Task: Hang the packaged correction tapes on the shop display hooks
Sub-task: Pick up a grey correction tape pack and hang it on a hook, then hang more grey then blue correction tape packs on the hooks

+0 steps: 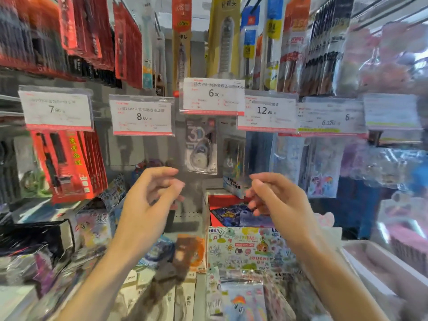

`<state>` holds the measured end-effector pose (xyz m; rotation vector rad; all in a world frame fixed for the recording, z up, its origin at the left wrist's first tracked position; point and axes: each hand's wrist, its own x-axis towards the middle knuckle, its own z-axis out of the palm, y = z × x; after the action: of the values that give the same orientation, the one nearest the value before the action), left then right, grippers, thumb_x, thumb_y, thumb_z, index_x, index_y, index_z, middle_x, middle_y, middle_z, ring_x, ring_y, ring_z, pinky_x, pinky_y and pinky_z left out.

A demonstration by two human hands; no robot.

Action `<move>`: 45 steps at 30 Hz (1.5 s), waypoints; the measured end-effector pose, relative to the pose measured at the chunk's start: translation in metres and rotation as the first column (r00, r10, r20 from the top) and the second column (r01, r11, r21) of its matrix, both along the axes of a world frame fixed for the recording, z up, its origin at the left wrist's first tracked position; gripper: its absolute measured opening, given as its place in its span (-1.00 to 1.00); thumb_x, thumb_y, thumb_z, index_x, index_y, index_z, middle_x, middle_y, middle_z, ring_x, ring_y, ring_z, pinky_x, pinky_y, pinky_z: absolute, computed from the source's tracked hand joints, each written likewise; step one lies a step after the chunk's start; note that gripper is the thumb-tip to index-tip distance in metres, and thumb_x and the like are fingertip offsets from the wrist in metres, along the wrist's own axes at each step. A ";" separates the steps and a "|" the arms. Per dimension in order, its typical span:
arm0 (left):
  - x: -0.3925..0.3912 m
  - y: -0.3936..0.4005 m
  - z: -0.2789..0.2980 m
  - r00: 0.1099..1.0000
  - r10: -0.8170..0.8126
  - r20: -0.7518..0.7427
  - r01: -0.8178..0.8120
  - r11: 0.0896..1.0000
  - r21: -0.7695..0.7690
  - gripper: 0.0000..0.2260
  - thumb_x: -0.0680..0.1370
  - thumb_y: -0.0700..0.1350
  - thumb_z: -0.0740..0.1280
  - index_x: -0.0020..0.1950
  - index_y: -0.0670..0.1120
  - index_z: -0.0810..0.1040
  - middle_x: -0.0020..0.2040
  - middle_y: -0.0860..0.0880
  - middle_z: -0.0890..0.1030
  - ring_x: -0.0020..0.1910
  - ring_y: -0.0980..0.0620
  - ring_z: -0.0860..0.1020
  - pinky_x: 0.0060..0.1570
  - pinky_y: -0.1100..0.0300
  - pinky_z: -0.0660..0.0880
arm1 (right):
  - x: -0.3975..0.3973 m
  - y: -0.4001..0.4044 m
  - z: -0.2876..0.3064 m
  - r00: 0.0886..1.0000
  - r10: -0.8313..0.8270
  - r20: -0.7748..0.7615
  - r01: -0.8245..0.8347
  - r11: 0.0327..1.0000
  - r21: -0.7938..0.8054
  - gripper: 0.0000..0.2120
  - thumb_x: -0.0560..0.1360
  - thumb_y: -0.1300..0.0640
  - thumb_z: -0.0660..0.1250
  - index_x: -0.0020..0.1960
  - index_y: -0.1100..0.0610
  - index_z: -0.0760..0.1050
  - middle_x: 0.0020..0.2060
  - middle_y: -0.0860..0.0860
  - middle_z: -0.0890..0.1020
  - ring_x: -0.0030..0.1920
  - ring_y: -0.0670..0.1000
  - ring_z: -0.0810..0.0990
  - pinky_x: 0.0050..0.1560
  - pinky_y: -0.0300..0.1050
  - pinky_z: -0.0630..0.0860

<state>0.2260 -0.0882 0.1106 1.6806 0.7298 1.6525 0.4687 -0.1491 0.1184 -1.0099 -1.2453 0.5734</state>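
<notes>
A packaged correction tape, a clear blister with a dark card marked 30, hangs on the hook under the 6.00 price tag. My left hand is raised below and left of it, fingers loosely curled and apart, holding nothing. My right hand is up below and right of the pack, fingers half curled, also with nothing in it. Neither hand touches the pack. More orange and dark correction tape packs lie on the shelf below my hands, blurred.
Price tags marked 8.00 and 12.90 flank the middle hook. Red packs hang at left, cartoon packs at right. A red box and sticker sheets stand below. A pale tray is at lower right.
</notes>
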 end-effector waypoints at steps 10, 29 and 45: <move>-0.003 -0.068 -0.048 0.998 0.067 0.004 -0.066 0.991 -0.112 -0.88 0.60 -0.16 0.38 0.12 0.00 0.62 -0.07 0.00 0.75 -0.16 0.01 0.71 -0.15 0.25 0.63 | -0.007 -0.052 -0.067 0.990 0.077 -0.120 -0.087 0.993 -0.083 -0.83 0.54 0.00 0.41 0.05 0.05 0.67 -0.20 0.13 0.75 -0.30 -0.02 0.66 -0.29 -0.21 0.62; -0.222 -0.009 -0.082 0.991 0.133 -0.025 -0.135 0.973 -0.185 -0.88 0.60 -0.25 0.38 0.05 -0.05 0.63 -0.13 -0.03 0.74 -0.19 0.22 0.68 -0.15 0.44 0.56 | -0.172 -0.007 -0.073 0.996 -0.075 -0.052 0.071 0.995 -0.077 -0.92 0.63 0.25 0.35 0.05 0.16 0.63 -0.34 -0.04 0.73 -0.41 -0.13 0.62 -0.38 -0.32 0.56; -0.296 0.051 -0.108 0.874 -0.028 -0.484 -0.085 0.974 -0.210 -0.91 0.59 0.00 0.40 0.05 0.20 0.59 -0.09 0.14 0.70 -0.12 0.07 0.66 -0.01 -0.05 0.62 | -0.230 0.077 -0.122 0.908 -0.080 0.411 0.209 0.938 -0.278 -0.94 0.61 0.05 0.39 0.00 -0.07 0.63 -0.16 -0.11 0.73 -0.21 -0.01 0.68 -0.19 -0.18 0.58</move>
<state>-0.0698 -0.0374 0.0023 1.9393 1.1397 1.1093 0.2388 -0.0726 -0.0037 -1.5362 -1.4409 0.4724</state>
